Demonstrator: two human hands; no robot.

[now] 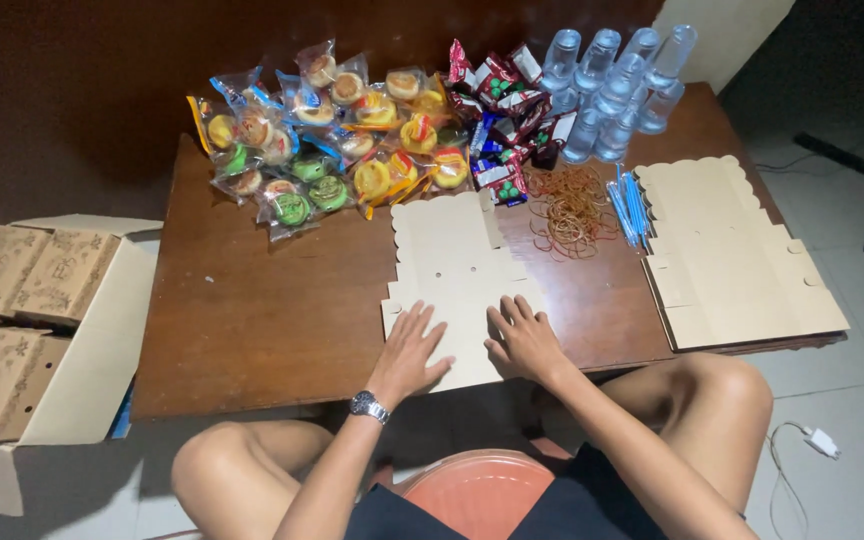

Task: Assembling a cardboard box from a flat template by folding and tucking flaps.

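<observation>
A flat, unfolded cardboard box blank [452,265] with scalloped edges lies on the brown wooden table [252,310], straight in front of me. My left hand [412,350], with a wristwatch on the wrist, presses flat on the blank's near left part, fingers spread. My right hand [524,338] rests flat on its near right part, fingers apart. Neither hand grips anything.
A stack of more flat box blanks [732,260] lies at the table's right. At the back are wrapped pastries [332,130], dark snack packets [502,100], sealed water cups [617,85], rubber bands [572,210] and blue straws [630,210]. A carton of folded boxes [22,330] stands on the floor, left.
</observation>
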